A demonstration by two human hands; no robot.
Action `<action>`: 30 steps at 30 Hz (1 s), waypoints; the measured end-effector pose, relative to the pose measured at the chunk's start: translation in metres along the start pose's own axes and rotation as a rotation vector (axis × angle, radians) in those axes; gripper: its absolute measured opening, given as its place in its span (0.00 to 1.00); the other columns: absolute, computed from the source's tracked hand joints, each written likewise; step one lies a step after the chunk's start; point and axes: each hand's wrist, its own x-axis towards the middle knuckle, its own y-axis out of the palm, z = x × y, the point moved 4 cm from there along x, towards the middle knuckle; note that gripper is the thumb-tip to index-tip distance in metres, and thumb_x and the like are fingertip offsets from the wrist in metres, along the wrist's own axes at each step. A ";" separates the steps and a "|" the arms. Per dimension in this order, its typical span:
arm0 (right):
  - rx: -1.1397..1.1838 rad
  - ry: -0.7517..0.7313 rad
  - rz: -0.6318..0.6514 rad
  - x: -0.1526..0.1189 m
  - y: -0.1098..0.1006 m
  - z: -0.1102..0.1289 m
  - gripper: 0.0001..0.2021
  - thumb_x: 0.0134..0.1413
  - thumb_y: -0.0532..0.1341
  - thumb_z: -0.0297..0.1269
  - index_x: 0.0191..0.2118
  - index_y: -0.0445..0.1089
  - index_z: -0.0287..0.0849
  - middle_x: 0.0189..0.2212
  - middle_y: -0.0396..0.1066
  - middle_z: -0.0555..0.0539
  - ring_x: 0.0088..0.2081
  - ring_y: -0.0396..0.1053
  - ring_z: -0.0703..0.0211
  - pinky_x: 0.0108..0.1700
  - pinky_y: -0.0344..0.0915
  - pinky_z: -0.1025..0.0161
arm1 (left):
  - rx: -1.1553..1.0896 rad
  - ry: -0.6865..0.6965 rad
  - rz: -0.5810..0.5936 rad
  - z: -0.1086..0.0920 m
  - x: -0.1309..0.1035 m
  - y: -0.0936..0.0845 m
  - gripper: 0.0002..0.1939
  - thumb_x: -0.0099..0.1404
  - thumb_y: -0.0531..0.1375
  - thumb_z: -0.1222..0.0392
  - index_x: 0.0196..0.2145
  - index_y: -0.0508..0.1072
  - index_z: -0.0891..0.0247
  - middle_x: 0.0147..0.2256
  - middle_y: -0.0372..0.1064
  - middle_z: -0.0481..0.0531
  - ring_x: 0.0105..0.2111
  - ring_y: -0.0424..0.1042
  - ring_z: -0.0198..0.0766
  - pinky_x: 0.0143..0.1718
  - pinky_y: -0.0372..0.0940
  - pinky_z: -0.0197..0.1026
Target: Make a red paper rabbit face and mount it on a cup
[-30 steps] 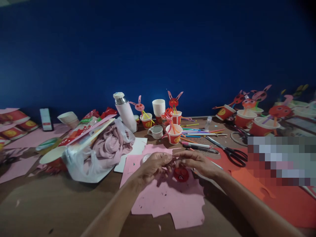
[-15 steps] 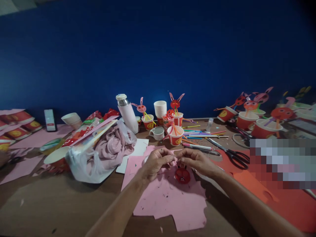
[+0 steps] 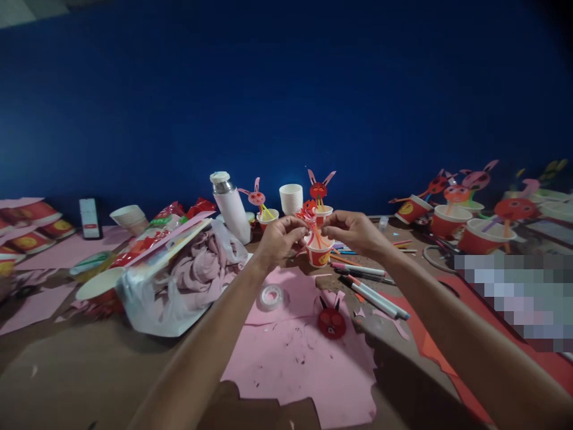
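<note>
Both hands are at a red-and-white paper cup (image 3: 320, 257) with orange and pink strips standing in it. My left hand (image 3: 283, 240) pinches at the cup's left side, next to the red paper figure (image 3: 310, 210) at its top. From the right, my right hand (image 3: 353, 232) pinches over the rim. Whatever lies between either set of fingertips is too small to make out. Nearer me, a red paper face (image 3: 332, 322) with black and pink ears lies on a pink paper sheet (image 3: 286, 370). A tape roll (image 3: 271, 297) rests on the sheet too.
Markers (image 3: 378, 298) lie right of the sheet, near red paper (image 3: 474, 334). A plastic bag (image 3: 156, 310) with cloth is at left, and a white flask (image 3: 233, 212) stands behind. More cups with paper faces (image 3: 486, 236) stand at right.
Both hands have moved forward from above the pink sheet to the cup. The tape roll, the red face's ears and the markers are now uncovered; my right arm now covers the scissors.
</note>
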 end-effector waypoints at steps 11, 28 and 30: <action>-0.305 -0.181 -0.186 0.031 -0.004 -0.014 0.04 0.47 0.59 0.33 0.27 0.71 0.40 0.23 0.71 0.50 0.26 0.64 0.63 0.29 0.56 0.66 | 0.080 0.176 -0.153 0.010 0.038 -0.004 0.03 0.54 0.57 0.70 0.26 0.68 0.66 0.16 0.66 0.43 0.14 0.65 0.28 0.19 0.61 0.30; -0.389 -0.214 -0.200 0.014 0.005 -0.035 0.06 0.50 0.57 0.32 0.29 0.72 0.41 0.25 0.73 0.50 0.26 0.67 0.62 0.29 0.58 0.67 | 0.094 0.175 -0.097 0.034 0.033 -0.001 0.03 0.53 0.57 0.70 0.27 0.70 0.68 0.22 0.69 0.46 0.18 0.66 0.27 0.20 0.62 0.29; -0.385 -0.209 -0.202 0.013 0.006 -0.036 0.06 0.50 0.57 0.31 0.29 0.72 0.41 0.24 0.73 0.50 0.26 0.67 0.62 0.29 0.58 0.67 | 0.080 0.169 -0.088 0.037 0.034 0.000 0.02 0.53 0.57 0.69 0.27 0.70 0.67 0.22 0.70 0.46 0.18 0.67 0.28 0.20 0.63 0.29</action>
